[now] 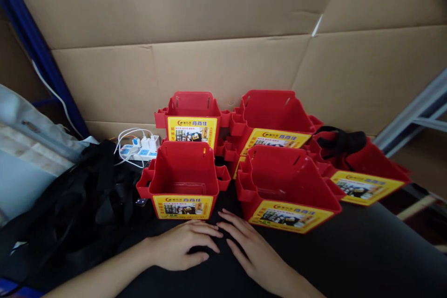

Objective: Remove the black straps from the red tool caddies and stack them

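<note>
Resting open and empty on the table, both hands face the nearest red plastic bin, judged light, rigid, best gripped by its side lugs.

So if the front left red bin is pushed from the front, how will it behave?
The front left red bin looks empty and thin-walled, so probably light and stiff. On the smooth black table it would likely slide rather than tip, soon meeting the bin behind it.

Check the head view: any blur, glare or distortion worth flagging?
Head view: sharp at centre, labels on the red bins readable as print; wide-angle stretch skews the right bin; soft even light, no glare; both hands crisp on the dark table.
</note>
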Action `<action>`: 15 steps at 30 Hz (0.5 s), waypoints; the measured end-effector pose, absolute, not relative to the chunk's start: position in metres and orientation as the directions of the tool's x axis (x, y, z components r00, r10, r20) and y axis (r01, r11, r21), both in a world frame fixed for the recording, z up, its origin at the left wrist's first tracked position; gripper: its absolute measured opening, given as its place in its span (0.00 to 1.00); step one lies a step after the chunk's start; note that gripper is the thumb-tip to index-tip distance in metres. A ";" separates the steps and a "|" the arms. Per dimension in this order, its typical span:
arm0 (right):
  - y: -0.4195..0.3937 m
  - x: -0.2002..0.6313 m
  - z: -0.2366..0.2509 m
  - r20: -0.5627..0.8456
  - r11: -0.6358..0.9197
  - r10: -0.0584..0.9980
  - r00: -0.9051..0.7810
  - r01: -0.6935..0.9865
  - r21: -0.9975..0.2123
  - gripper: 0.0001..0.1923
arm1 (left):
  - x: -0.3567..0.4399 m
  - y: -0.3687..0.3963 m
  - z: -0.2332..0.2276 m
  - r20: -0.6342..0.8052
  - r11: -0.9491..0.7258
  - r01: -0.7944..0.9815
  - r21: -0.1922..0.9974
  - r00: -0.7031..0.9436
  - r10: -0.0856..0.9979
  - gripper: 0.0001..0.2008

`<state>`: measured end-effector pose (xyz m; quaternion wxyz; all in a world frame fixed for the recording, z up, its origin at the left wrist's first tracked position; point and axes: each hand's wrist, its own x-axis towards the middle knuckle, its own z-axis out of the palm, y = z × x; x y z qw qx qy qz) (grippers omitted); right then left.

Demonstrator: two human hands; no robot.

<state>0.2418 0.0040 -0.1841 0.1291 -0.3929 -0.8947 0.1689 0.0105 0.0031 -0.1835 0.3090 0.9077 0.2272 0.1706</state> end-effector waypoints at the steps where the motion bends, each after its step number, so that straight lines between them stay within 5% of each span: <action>1: 0.003 0.242 -0.183 0.100 0.634 0.745 -0.660 0.654 -0.412 0.19 | 0.010 0.003 -0.183 0.160 -0.704 0.320 0.634 0.837 0.524 0.16; 15: 0.002 0.241 -0.182 0.092 0.630 0.747 -0.658 0.658 -0.412 0.19 | 0.010 0.003 -0.180 0.116 -0.704 0.357 0.614 0.841 0.528 0.15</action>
